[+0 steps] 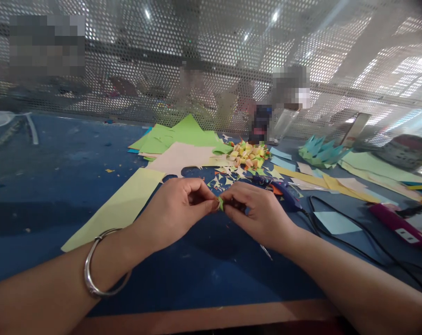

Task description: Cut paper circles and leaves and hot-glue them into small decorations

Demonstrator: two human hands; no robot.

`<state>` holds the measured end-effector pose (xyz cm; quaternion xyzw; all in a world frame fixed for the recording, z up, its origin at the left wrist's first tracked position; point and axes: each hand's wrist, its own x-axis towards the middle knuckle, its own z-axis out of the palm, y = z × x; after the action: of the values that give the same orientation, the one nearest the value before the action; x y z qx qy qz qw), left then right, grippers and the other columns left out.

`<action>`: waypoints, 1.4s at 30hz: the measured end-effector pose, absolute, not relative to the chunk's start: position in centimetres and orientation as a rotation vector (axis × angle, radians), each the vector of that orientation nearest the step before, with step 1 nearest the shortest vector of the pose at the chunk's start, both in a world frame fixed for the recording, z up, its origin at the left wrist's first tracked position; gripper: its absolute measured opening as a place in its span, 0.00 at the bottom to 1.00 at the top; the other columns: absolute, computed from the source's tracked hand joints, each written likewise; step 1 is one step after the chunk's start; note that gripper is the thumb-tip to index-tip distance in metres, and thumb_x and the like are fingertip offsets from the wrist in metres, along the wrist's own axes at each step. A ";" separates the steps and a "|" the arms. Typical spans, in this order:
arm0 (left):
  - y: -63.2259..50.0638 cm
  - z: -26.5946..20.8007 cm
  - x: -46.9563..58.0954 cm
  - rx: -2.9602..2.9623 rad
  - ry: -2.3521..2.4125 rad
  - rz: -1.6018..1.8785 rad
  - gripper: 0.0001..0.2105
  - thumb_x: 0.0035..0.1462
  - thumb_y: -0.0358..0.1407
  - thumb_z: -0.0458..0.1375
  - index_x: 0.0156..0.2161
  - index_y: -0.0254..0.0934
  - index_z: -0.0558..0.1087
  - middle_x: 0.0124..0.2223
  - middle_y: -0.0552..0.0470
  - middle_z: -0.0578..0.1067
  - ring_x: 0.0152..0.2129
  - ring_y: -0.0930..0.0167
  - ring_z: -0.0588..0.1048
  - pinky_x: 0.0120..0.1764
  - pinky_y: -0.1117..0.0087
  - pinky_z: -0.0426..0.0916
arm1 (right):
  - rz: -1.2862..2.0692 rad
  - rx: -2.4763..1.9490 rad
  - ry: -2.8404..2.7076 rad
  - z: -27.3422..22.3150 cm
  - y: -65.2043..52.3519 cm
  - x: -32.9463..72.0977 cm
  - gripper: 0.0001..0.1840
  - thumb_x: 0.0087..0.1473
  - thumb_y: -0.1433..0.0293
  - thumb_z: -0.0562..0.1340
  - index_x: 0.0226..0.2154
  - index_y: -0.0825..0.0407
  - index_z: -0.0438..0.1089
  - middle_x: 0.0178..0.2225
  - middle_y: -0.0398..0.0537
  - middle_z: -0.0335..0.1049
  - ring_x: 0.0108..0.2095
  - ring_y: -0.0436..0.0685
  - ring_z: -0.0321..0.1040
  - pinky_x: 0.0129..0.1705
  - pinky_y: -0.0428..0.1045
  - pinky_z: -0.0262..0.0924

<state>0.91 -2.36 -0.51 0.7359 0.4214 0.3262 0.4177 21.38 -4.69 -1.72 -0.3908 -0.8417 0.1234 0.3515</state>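
Your left hand [174, 209] and right hand [261, 211] both pinch a small green paper piece [221, 204], which sits between them over the blue tabletop [197, 279]; cut scraps [231, 172] lie beyond, then a heap of yellowish pieces [249, 154], with a perforated screen [214, 42] behind.

Workshop, paper-craft. Perforated screen [211, 60], across upper frame; blue counter [57, 186], full width; coloured paper sheets [188, 135], mid-frame; cut scraps [231, 173], centre; corded glue gun [290, 197], right of centre; magenta power strip [388, 218], right edge.
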 end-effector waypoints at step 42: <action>-0.4 -0.4 -0.6 1.679 1.086 0.913 0.08 0.54 0.39 0.66 0.33 0.38 0.75 0.32 0.50 0.82 0.30 0.69 0.80 0.32 0.71 0.72 | 0.112 -1.860 -2.131 0.1 -3.1 30.9 0.12 0.57 0.61 0.62 0.36 0.50 0.76 0.29 0.46 0.75 0.26 0.55 0.68 0.29 0.49 0.59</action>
<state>-0.59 -0.36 -0.40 0.6803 0.4403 0.3698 0.4545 30.86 -3.07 0.12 -0.6491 -0.7437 0.0392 0.1550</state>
